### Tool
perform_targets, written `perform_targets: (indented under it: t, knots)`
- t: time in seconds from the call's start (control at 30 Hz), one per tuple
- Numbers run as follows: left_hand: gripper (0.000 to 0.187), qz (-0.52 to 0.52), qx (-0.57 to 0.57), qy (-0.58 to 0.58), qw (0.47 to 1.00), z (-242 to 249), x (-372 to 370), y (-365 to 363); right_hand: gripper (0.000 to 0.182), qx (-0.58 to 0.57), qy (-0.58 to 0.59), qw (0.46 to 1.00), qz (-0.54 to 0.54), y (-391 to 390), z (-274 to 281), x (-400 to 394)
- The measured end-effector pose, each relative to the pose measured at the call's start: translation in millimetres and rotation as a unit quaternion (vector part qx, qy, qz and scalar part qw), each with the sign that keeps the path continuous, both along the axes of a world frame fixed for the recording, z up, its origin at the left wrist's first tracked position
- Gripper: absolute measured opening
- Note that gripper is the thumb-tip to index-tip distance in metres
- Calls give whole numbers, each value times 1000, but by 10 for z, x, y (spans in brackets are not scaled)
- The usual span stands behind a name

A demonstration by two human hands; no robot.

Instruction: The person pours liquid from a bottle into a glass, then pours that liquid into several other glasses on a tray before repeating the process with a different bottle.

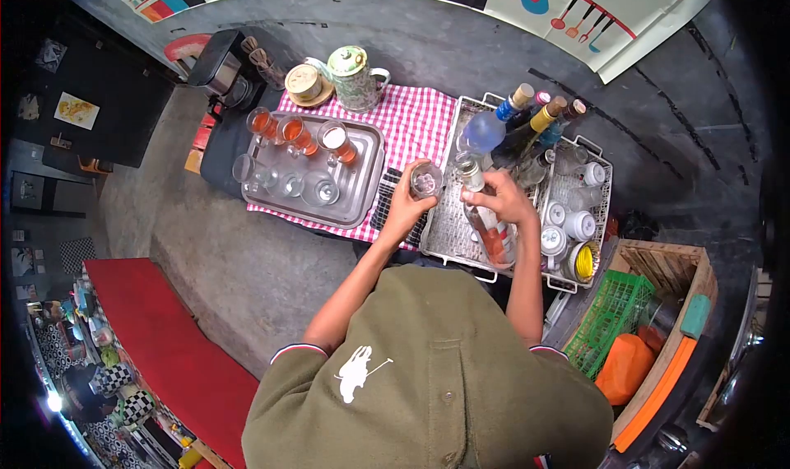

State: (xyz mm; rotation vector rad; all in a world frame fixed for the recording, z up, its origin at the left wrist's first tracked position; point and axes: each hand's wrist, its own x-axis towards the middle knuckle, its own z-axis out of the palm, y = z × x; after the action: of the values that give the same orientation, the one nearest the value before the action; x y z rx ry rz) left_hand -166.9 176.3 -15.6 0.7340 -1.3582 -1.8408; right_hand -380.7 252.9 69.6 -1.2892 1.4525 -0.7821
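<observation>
My left hand (405, 204) is wrapped round a small clear glass (425, 181), held with its mouth facing up toward me. My right hand (512, 199) grips the neck of a clear glass bottle (497, 245) with reddish-orange contents low in it. The bottle leans, its top close to the glass but apart from it. Both hands are over the near end of a white metal rack tray (444, 230). To the left, a silver tray (368, 210) bears three glass mugs of red-orange drink (299, 134) and several clear glasses (320, 189).
Tall bottles (539, 123) crowd the rack's back. A white basket (607, 214) of lidded jars (553, 240) stands at right, beyond it a wooden crate (662, 259) with a green basket (613, 317). A lidded green jug (354, 82) and coffee maker (224, 70) stand at the back left.
</observation>
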Motion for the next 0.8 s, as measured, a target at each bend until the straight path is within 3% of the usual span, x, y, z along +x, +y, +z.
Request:
perform_targets:
  t: [0.5, 0.8]
  knots:
    - [69, -19, -3, -9, 1000, 20, -38, 62, 52, 152, 45, 981, 110, -9, -262, -20]
    - [70, -12, -27, -46, 998, -196, -47, 78, 55, 226, 69, 966, 107, 4, -197, 18]
